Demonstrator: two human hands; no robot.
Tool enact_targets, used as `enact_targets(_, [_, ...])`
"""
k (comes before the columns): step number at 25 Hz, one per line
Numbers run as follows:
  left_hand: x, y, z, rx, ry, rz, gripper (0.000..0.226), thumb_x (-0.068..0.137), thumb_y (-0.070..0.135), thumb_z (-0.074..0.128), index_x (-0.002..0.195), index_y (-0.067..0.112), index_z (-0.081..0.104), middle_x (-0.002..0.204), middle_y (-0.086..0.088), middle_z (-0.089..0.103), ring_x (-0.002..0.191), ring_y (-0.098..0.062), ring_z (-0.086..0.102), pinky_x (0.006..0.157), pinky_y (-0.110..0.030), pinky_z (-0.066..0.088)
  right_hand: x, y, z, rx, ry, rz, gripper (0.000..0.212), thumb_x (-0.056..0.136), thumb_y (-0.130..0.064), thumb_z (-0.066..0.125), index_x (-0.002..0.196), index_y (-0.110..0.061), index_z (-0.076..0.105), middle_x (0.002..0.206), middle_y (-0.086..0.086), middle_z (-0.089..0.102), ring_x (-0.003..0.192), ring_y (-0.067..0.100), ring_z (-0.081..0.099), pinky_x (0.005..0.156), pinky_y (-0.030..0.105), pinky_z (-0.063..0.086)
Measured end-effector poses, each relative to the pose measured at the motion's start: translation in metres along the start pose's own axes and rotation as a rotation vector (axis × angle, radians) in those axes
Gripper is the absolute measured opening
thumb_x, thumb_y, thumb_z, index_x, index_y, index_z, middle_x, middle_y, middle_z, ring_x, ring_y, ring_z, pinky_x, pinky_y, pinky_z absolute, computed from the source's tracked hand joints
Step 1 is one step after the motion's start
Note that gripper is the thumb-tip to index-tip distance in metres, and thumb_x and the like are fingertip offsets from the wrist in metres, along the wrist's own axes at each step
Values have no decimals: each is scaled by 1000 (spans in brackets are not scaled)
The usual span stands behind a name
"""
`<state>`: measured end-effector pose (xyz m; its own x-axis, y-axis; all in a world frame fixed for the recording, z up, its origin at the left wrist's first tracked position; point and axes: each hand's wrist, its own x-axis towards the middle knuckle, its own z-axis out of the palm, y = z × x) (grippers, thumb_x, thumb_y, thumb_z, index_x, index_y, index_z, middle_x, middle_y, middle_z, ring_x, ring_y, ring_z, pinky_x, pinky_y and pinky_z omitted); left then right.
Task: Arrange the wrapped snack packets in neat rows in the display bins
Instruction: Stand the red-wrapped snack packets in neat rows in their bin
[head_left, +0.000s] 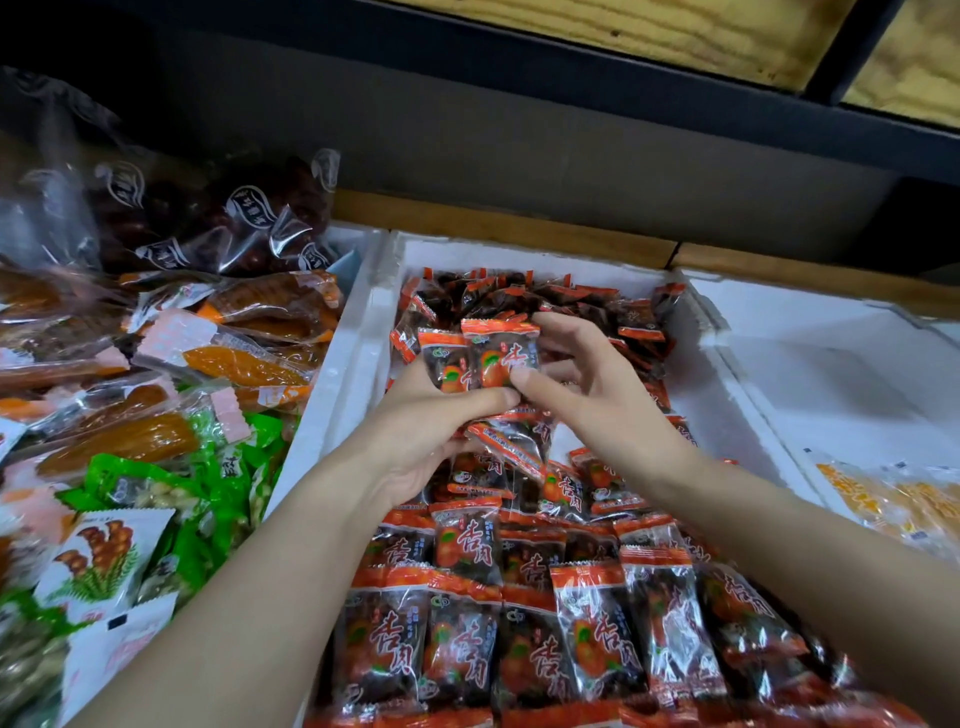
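At the left, green packets (228, 483) are heaped. Over the middle white bin (358, 364), two red snack packets (478, 358) are pinched upright between the left hand (431, 431) and the right hand (592, 395), above packet rows (519, 649) already laid. Yellow packets (893, 499) are seen rightmost.

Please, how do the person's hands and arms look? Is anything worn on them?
Both the left hand and the right hand are bare, without gloves. The forearms are bare too: no sleeve, watch or bracelet shows in view. The thumbnails look short and unpainted.
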<state>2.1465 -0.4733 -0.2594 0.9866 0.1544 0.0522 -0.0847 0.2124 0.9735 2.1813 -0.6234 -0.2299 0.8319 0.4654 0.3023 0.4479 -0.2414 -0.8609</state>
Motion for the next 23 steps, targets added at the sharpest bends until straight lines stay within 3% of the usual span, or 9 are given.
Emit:
enact_targets(3, [-3,0,3,48,-54,-4,38,74,1,76,107,17,65,91,-2,75,86,-18,70,76,-38,56,9,0,0,-61,4,74,57,82,-21,70,132,-20,45,112,2,57,97,8,58,80,13,48])
enact_targets(7, [-7,8,6,-72,-90,-21,47,59,7,76,104,15,65,87,-1,75,79,-14,72,60,-26,57,16,-5,-2,193,180,122,49,82,-10,70,124,-8,45,112,14,64,96,22,66,81,33,56])
enact_targets(10, [-13,14,9,-25,49,47,39,68,-10,74,99,13,65,83,-2,75,74,-16,72,55,-26,55,20,-4,-12,312,325,148,46,81,-11,71,120,-3,47,109,16,66,91,23,68,80,35,57])
enact_targets(12, [-19,16,-2,-17,199,107,41,70,-12,74,102,12,64,87,-5,74,77,-20,72,63,-32,59,16,-4,-18,278,387,201,32,84,-14,69,111,-3,55,104,17,67,79,19,66,71,30,56])
enact_targets(14, [-29,18,-18,-5,304,157,47,69,-10,75,110,8,62,94,-8,74,85,-22,72,75,-39,58,1,-4,-17,149,298,279,22,86,-16,67,103,-5,59,97,15,68,75,17,61,65,27,54])
enact_targets(17, [-44,17,-37,61,413,201,52,66,-8,79,113,5,60,96,-8,73,88,-23,71,81,-42,57,-29,-10,8,107,-16,365,13,81,-16,70,90,-14,61,86,5,68,69,10,62,56,18,48])
enact_targets(19, [-52,15,-42,64,450,219,57,61,-6,82,113,6,60,96,-7,73,89,-23,71,84,-44,56,-44,-9,34,65,-227,356,11,79,-12,72,85,-11,62,80,10,66,65,12,62,55,19,51])
enact_targets(21, [-59,13,-44,59,478,232,65,53,3,84,114,5,61,98,-7,74,90,-25,71,86,-48,55,-53,-6,56,-12,-346,316,16,79,-15,73,88,-7,63,79,11,64,65,13,61,60,25,55])
enact_targets(23, [-68,12,-47,66,490,242,68,49,10,82,114,7,62,99,-6,74,91,-25,71,87,-51,55,-56,-2,70,-119,-431,232,24,79,-22,74,95,-6,66,88,4,66,76,14,64,75,33,56])
